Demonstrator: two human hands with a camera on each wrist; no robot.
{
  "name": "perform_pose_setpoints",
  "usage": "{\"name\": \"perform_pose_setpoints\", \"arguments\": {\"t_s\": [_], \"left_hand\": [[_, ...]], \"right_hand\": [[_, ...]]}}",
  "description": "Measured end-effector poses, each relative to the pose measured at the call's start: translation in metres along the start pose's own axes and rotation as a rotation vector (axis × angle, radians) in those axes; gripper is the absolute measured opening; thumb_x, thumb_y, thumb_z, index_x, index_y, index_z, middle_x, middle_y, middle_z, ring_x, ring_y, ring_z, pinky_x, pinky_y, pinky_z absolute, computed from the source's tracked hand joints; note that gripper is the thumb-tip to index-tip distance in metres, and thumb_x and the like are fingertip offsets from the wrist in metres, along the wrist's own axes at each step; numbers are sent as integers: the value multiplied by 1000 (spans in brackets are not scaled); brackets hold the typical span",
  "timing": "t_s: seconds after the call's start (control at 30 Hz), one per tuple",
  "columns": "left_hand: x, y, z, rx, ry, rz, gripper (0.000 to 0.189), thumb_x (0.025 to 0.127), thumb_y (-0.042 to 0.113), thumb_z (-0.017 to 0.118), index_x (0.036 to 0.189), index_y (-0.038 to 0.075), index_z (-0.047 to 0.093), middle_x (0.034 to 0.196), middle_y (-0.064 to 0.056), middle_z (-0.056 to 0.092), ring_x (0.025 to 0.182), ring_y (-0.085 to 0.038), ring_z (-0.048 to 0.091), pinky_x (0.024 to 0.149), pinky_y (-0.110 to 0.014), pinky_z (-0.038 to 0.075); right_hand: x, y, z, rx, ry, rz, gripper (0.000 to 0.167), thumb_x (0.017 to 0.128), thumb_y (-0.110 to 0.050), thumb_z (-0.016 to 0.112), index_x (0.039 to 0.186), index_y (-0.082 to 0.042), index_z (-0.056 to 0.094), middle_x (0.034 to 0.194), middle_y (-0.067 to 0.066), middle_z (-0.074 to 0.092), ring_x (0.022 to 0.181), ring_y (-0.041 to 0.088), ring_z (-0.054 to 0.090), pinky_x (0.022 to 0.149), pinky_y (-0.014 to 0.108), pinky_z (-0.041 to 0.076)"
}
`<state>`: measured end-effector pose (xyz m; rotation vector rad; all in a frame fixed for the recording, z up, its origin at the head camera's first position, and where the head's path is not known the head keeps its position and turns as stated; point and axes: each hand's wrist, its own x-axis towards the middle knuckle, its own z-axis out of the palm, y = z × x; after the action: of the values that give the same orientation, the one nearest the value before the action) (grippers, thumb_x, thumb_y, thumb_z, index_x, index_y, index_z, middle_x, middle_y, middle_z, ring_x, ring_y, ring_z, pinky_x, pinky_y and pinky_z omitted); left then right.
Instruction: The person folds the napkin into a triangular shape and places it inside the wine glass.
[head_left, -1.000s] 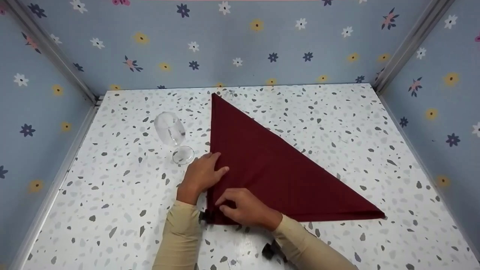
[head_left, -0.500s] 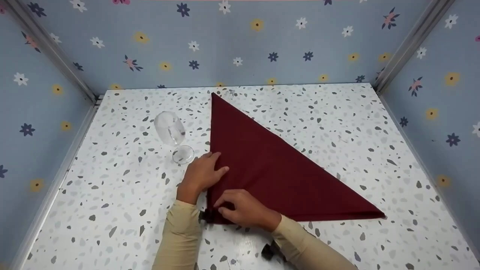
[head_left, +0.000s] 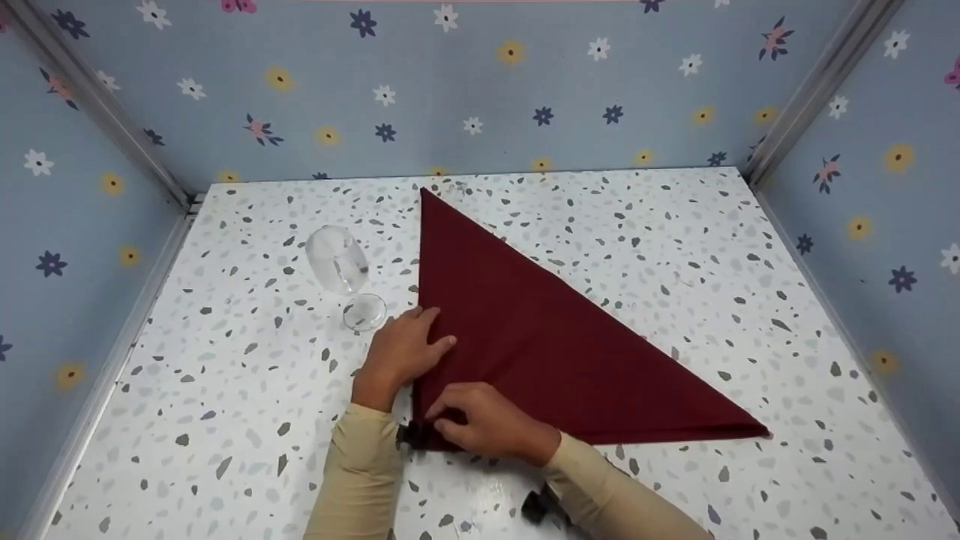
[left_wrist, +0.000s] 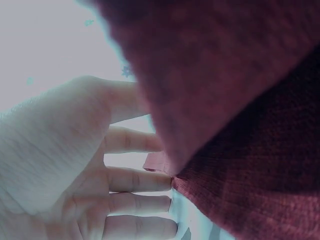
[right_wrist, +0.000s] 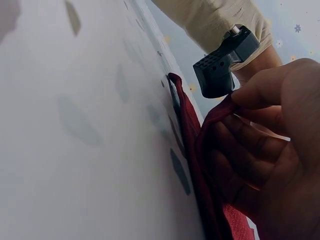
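A dark red cloth napkin (head_left: pixel 540 352), folded into a triangle, lies on the table, its square corner at the near left. In the head view my left hand (head_left: pixel 405 346) rests along its left edge, thumb over the cloth. The left wrist view shows that hand's fingers (left_wrist: pixel 140 180) fairly straight, tips at the cloth's edge. Near the square corner, my right hand (head_left: pixel 487 421) pinches the napkin. In the right wrist view, a raised fold (right_wrist: pixel 220 111) of the cloth sits between its thumb and finger.
A clear stemmed glass (head_left: pixel 337 262) lies on its side left of the napkin, its foot close to my left hand. The speckled white table (head_left: pixel 225 420) is bounded by flowered blue walls (head_left: pixel 480 90) at the back and both sides. A black wrist camera (head_left: pixel 411 433) overlaps the napkin's corner.
My right hand has shifted very slightly toward me, still pinching the napkin. My left hand and the glass stay in place.
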<state>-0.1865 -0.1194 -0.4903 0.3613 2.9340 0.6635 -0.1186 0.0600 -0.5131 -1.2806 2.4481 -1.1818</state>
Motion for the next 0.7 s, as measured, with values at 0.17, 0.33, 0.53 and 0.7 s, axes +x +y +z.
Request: {"name": "perform_pose_setpoints", "arguments": {"t_s": [0.17, 0.33, 0.53, 0.7], "left_hand": [[-1, 0, -1, 5, 3, 3, 61, 98, 42, 62, 144, 3, 52, 143, -25, 51, 126, -44, 52, 103, -53, 42], [-1, 0, -1, 12, 24, 25, 60, 98, 42, 63, 142, 2, 54, 141, -26, 52, 123, -44, 54, 101, -54, 44], [-2, 0, 0, 13, 29, 24, 60, 97, 42, 63, 142, 2, 55, 140, -26, 53, 122, -45, 54, 100, -55, 44], [-2, 0, 0, 16, 28, 22, 60, 97, 42, 63, 141, 2, 55, 140, -26, 53, 123, -44, 54, 100, -55, 44]], "right_hand": [[0, 0, 1, -12, -1, -2, 16, 93, -8, 66, 104, -12, 76, 99, -5, 68, 94, 2, 61, 87, 18, 49], [1, 0, 0, -7, -4, -8, 16, 93, -8, 65, 104, -12, 76, 98, -5, 68, 93, 1, 60, 85, 18, 49], [0, 1, 1, -2, -9, -5, 17, 92, -8, 65, 104, -12, 76, 98, -5, 68, 93, 1, 61, 86, 18, 49], [1, 2, 1, -9, -10, -1, 17, 92, -8, 65, 104, -12, 76, 99, -6, 69, 94, 1, 61, 86, 18, 49]]}}
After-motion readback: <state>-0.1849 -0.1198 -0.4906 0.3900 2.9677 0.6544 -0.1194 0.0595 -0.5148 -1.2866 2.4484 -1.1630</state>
